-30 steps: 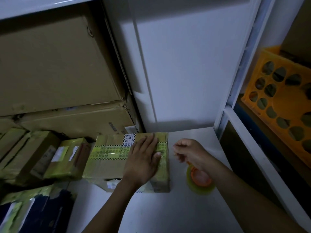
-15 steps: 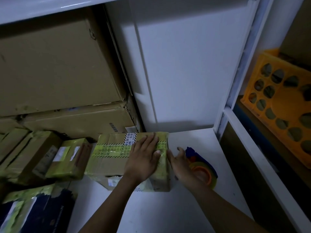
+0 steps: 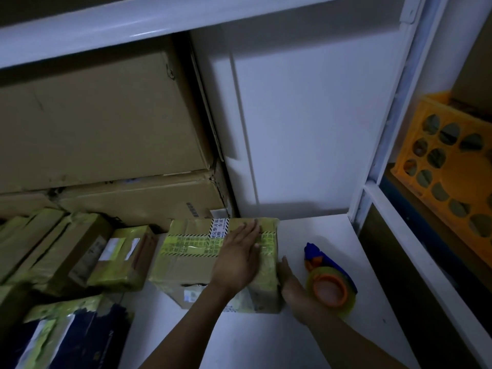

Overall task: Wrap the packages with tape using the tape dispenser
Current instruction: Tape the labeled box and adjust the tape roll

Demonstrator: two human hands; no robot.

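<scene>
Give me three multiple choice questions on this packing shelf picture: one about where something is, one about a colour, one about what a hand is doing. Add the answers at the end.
1. Where does the tape dispenser lie relative to the taped package?
A. On top of it
B. To its right, on the white shelf
C. Behind it

2. What colour is the dispenser's handle?
A. Red
B. Black
C. Blue

3. What is the left hand doing?
A. Lying flat on the package's top
B. Gripping the dispenser
C. Lifting a small box

Answers:
1 B: the dispenser sits on the shelf just beyond the right hand, which is against the package's right side.
2 C: the handle end pointing away from the camera shows blue.
3 A: its straight fingers rest on the package's top.
</scene>
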